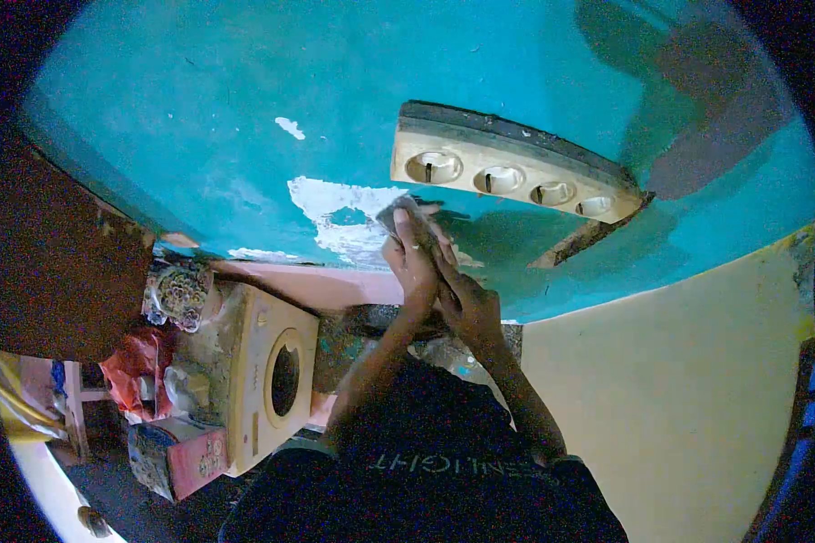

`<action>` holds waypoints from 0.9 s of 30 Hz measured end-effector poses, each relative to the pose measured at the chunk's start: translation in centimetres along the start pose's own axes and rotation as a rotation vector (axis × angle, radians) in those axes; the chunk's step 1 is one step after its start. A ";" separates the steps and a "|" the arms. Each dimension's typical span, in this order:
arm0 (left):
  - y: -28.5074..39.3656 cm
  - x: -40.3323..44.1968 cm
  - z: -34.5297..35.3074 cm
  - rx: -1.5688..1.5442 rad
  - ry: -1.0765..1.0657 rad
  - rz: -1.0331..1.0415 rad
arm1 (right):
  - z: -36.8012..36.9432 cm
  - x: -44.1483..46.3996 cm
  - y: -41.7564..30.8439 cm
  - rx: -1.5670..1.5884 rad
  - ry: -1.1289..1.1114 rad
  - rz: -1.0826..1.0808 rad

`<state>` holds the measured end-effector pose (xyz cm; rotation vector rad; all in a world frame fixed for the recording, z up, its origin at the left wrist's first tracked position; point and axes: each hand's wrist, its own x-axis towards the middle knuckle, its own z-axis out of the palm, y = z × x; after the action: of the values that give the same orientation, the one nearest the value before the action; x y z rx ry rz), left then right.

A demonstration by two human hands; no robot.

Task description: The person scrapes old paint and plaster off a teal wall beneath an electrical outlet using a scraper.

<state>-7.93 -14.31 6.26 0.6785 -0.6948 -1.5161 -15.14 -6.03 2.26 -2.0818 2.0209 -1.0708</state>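
Note:
Both my hands meet at the turquoise wall [235, 109], beside a patch of bare white [358, 240] where the paint is off. My left hand [412, 271] is closed round a flat, greyish-brown scraper-like piece [393, 215], its thumb lying along the face. Against it presses my right hand [469, 308], fingers stretched up along the same piece and partly hidden behind the left hand. The piece's edge touches the wall at the white patch's right side; its exact kind is unclear. Dark scuffs and a smaller pale chip [290, 128] mark the paint nearby.
Just above right of my hands, a cream strip with round recesses [498, 179] juts from the wall. Lower left stand a cream cabinet with a round dark opening [285, 380], a red box [197, 457] and a flowered container [179, 294]. A cream wall [670, 389] rises at right.

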 end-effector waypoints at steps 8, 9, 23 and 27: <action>-1.9 -1.0 0.1 -0.041 0.038 -0.088 | -1.3 -1.3 0.3 -0.034 -0.084 0.098; -1.7 -1.0 0.2 -0.044 0.035 -0.093 | -1.4 -1.3 0.3 -0.034 -0.054 0.066; -0.2 0.2 0.1 0.005 0.005 0.008 | -2.6 0.7 -1.4 -0.101 -0.098 0.038; -1.9 -0.8 0.0 -0.034 0.026 -0.038 | -2.4 -0.9 -0.7 -0.078 -0.137 0.123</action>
<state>-9.05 -13.42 4.83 0.6878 -0.6381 -1.5479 -15.63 -4.12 4.02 -1.9745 2.1231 -0.8195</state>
